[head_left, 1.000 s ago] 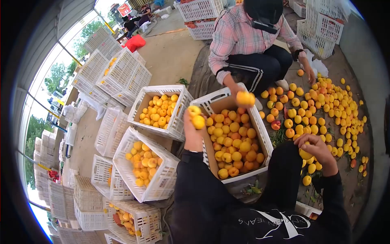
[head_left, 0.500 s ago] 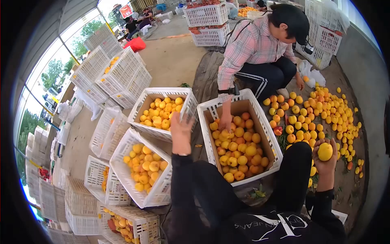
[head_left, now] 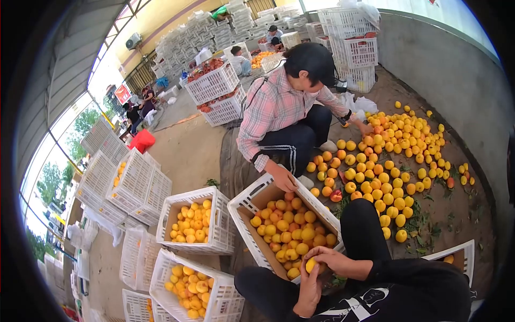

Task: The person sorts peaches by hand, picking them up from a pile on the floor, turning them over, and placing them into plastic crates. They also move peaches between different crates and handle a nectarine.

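Both my hands meet over the near edge of a white plastic crate (head_left: 248,236) lined with brown cardboard. Between them is a single yellow peach (head_left: 310,264). My left hand (head_left: 308,294) grips it from below, while the fingers of my right hand (head_left: 338,261) close on it from above and the right. Yellow and orange peaches (head_left: 289,228) fill much of the crate beneath. A co-worker's hand (head_left: 282,178) rests at the crate's far rim. The co-worker's other hand (head_left: 362,126) reaches to the loose peaches (head_left: 383,177) on the ground.
Two more white crates of peaches (head_left: 192,222) (head_left: 189,290) stand to the left. Crate stacks (head_left: 140,182) rise beyond them. The co-worker (head_left: 292,107) crouches opposite me. A concrete wall (head_left: 429,75) bounds the right side, and part of another crate (head_left: 456,257) shows near my right arm.
My left hand, formerly raised with fingers spread, has come to the peach in my right hand, which moved left over the crate. The view swung right; the co-worker's hand left the crate's fruit.
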### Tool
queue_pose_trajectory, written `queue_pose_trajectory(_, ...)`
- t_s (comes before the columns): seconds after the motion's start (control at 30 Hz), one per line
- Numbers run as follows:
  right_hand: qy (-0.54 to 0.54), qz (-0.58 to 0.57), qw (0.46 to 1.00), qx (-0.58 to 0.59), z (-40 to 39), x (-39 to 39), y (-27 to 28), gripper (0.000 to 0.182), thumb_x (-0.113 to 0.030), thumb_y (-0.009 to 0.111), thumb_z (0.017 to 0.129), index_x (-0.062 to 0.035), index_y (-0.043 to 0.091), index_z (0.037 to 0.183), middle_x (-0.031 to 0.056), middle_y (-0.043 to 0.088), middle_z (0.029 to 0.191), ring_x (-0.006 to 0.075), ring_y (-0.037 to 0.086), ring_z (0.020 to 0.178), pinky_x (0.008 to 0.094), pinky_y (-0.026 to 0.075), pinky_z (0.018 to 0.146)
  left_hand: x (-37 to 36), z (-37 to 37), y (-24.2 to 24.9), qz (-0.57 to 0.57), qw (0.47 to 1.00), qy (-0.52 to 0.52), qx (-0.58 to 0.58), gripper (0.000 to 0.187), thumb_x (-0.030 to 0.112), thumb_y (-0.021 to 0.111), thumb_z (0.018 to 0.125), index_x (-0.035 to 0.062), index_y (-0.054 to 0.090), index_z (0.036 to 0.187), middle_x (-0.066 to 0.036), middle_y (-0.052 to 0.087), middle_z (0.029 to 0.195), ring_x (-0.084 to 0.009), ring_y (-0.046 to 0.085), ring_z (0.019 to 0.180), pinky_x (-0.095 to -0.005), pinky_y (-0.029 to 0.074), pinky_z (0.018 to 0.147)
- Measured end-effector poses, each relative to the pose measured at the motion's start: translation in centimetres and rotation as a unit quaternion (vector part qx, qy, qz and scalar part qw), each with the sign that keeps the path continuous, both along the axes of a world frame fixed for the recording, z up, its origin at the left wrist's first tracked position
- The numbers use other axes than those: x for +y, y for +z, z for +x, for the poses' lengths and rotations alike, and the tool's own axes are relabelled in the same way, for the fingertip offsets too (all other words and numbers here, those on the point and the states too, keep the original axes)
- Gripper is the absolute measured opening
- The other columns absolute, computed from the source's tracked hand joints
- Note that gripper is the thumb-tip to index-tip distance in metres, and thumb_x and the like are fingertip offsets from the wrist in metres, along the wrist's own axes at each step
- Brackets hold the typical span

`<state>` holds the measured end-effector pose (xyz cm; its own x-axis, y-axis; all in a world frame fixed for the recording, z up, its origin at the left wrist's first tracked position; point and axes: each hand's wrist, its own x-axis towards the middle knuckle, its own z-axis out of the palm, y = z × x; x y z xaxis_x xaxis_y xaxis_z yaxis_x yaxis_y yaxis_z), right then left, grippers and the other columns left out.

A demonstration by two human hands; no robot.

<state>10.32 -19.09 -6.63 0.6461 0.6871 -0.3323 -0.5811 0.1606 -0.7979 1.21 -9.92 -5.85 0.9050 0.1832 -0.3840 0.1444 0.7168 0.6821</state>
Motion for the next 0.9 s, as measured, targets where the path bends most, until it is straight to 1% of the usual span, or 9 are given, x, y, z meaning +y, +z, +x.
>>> queue_pose_trajectory(0.1,0.041,0.037,0.994,-0.094,0.1,0.0,-0.5,0.025,-0.007,0.045,0.092,-0.0006,0.053,0.114,0.0079,0.057,0.117,0.0170,0.049,0.116,0.0291,0.035,0.102,0.4,0.5,-0.1,0.004,1.000,0.016,-0.008,0.045,0.023,0.048,0.098,0.0128,0.032,0.139,-0.010,0.042,0.134,-0.0257,0.044,0.125,-0.0515,0.044,0.097)
queue_pose_trajectory(0.2,0.076,-0.020,0.967,-0.241,0.1,-0.8,2.0,0.028,-0.009,0.044,0.094,-0.0003,0.052,0.120,0.0087,0.055,0.120,0.0169,0.047,0.120,0.0300,0.034,0.103,0.9,0.9,-0.7,-0.009,0.999,0.015,-0.027,0.042,0.031,0.041,0.099,0.0112,0.035,0.136,-0.010,0.045,0.131,-0.0258,0.046,0.123,-0.0491,0.044,0.098)
queue_pose_trajectory(0.23,0.081,-0.039,0.948,-0.304,0.0,-0.9,1.6,0.031,-0.016,0.048,0.095,-0.0030,0.051,0.123,0.0093,0.055,0.121,0.0179,0.046,0.121,0.0319,0.034,0.103,1.1,1.0,-1.4,-0.016,1.000,0.010,0.002,0.044,0.036,0.036,0.100,0.0107,0.036,0.136,-0.011,0.045,0.131,-0.0263,0.047,0.123,-0.0462,0.042,0.100)
queue_pose_trajectory(0.33,0.022,-0.161,0.773,-0.613,0.3,-1.2,2.6,0.030,-0.024,0.051,0.093,-0.0054,0.055,0.117,0.0126,0.056,0.119,0.0222,0.051,0.115,0.0333,0.037,0.098,1.5,0.9,-1.0,-0.072,0.997,0.012,0.022,0.046,0.038,0.034,0.100,0.0102,0.035,0.136,-0.012,0.044,0.132,-0.0267,0.048,0.121,-0.0454,0.040,0.102)
queue_pose_trajectory(0.37,0.026,-0.166,0.765,-0.621,0.9,-1.1,2.1,0.041,-0.033,0.058,0.090,-0.0069,0.054,0.121,0.0148,0.055,0.121,0.0252,0.051,0.116,0.0356,0.037,0.097,1.6,0.8,-0.7,-0.095,0.995,0.024,0.015,0.044,0.037,0.031,0.101,0.0101,0.038,0.135,-0.012,0.046,0.131,-0.0267,0.049,0.121,-0.0444,0.039,0.103)
queue_pose_trajectory(0.5,0.113,-0.039,0.944,-0.308,0.7,-1.0,1.9,0.053,-0.033,0.060,0.092,-0.0054,0.045,0.135,0.0128,0.049,0.131,0.0211,0.046,0.123,0.0328,0.035,0.102,2.1,0.8,1.7,-0.078,0.993,0.086,-0.010,0.041,0.032,0.026,0.102,0.0090,0.047,0.129,-0.011,0.051,0.127,-0.0262,0.050,0.118,-0.0439,0.041,0.101)
queue_pose_trajectory(0.67,0.101,0.084,0.977,-0.171,0.5,-0.5,2.8,0.044,-0.017,0.057,0.095,-0.0026,0.043,0.134,0.0079,0.048,0.133,0.0167,0.048,0.119,0.0307,0.038,0.101,5.0,1.1,3.4,-0.081,0.986,0.127,-0.075,0.039,0.034,0.031,0.101,0.0107,0.049,0.128,-0.009,0.054,0.125,-0.0251,0.053,0.115,-0.0425,0.047,0.091)
queue_pose_trajectory(0.73,0.161,0.008,0.975,-0.155,0.9,-1.0,2.0,0.040,-0.013,0.055,0.095,-0.0022,0.044,0.132,0.0080,0.051,0.129,0.0165,0.050,0.117,0.0313,0.040,0.098,7.0,0.8,5.0,-0.051,0.974,0.183,-0.119,0.039,0.032,0.034,0.101,0.0105,0.047,0.130,-0.009,0.053,0.128,-0.0253,0.053,0.115,-0.0429,0.046,0.091)
queue_pose_trajectory(0.9,0.218,-0.019,0.964,-0.149,0.6,-0.8,1.7,0.037,-0.013,0.054,0.094,-0.0024,0.047,0.129,0.0073,0.055,0.124,0.0153,0.052,0.114,0.0299,0.041,0.097,12.1,-1.3,7.0,0.047,0.938,0.275,-0.204,0.053,0.032,0.043,0.093,0.0096,0.035,0.141,-0.012,0.038,0.141,-0.0257,0.046,0.123,-0.0475,0.039,0.102)
